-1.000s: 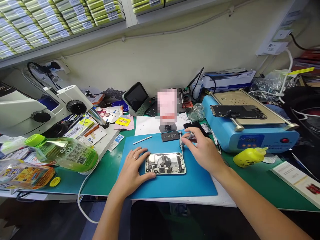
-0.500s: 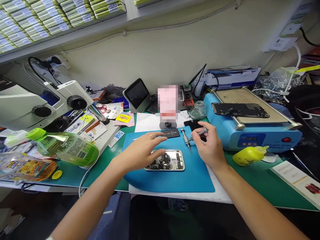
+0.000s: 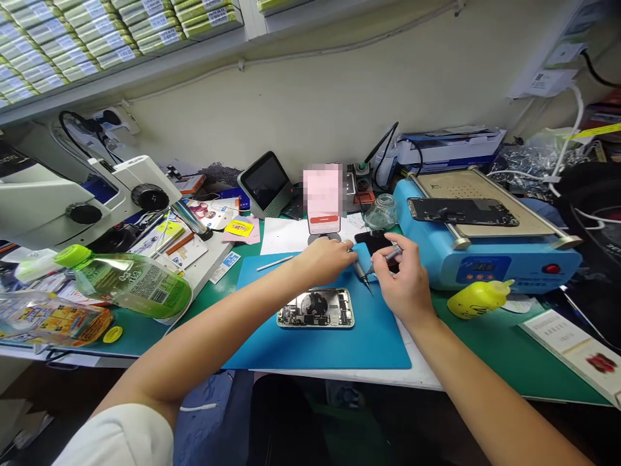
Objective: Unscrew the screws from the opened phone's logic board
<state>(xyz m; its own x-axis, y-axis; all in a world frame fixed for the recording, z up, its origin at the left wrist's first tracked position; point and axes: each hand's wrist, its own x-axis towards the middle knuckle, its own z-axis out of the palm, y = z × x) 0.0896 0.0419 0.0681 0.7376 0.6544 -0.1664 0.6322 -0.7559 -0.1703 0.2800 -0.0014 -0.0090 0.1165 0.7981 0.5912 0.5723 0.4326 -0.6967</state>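
Note:
An opened phone (image 3: 315, 308) lies face down on the blue mat (image 3: 339, 343), its boards and parts showing. My left hand (image 3: 328, 257) reaches across above it, fingers curled and pinched at the top of a small dark screwdriver (image 3: 363, 275) that slants down to the mat. My right hand (image 3: 405, 285) is just to the right, closed on a grey metal tool (image 3: 394, 252) whose end points at the screwdriver. A white stylus (image 3: 275, 262) lies at the mat's far left edge. My left hand hides whatever lies beneath it.
A blue heating machine (image 3: 485, 262) with a phone screen (image 3: 460, 211) on top stands on the right, a yellow bottle (image 3: 478, 298) before it. A microscope (image 3: 72, 200) and a green bottle (image 3: 130, 285) are on the left. A small display (image 3: 264, 184), a glass jar (image 3: 381, 213) and a blurred pink stand (image 3: 324, 197) sit behind.
My left hand left the phone's left side and moved up and right to the screwdriver, covering the black battery. My right hand lifted off the mat and turned toward the screwdriver.

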